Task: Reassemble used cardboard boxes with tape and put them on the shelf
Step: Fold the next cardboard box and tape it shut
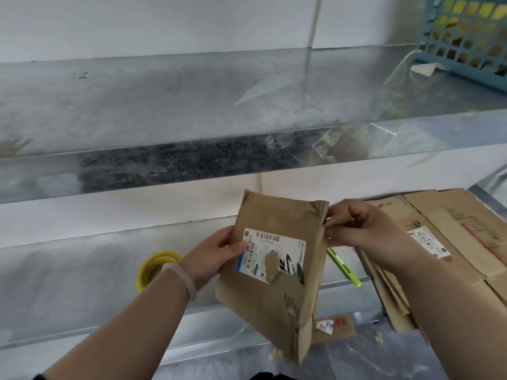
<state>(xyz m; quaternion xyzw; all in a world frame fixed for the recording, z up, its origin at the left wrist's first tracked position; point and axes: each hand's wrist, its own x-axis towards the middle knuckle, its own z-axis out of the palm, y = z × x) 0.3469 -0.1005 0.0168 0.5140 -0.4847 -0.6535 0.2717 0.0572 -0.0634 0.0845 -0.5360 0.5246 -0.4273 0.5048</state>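
Note:
I hold a small flattened brown cardboard box (pixel 277 294) with a torn white shipping label upright in front of the metal shelf (pixel 82 270). My left hand (pixel 216 256) grips its left edge, thumb on the label. Fingers and thumb of my right hand (pixel 365 231) pinch a flap at the box's upper right corner. A yellow roll of tape (pixel 153 267) stands on the shelf just left of my left wrist.
A stack of flattened cardboard boxes (pixel 450 242) lies on the shelf at the right. A green pen-like tool (pixel 345 267) rests beside it. The upper shelf (pixel 164 100) carries a blue plastic basket (pixel 466 37) at far right. A cardboard scrap (pixel 334 327) lies below.

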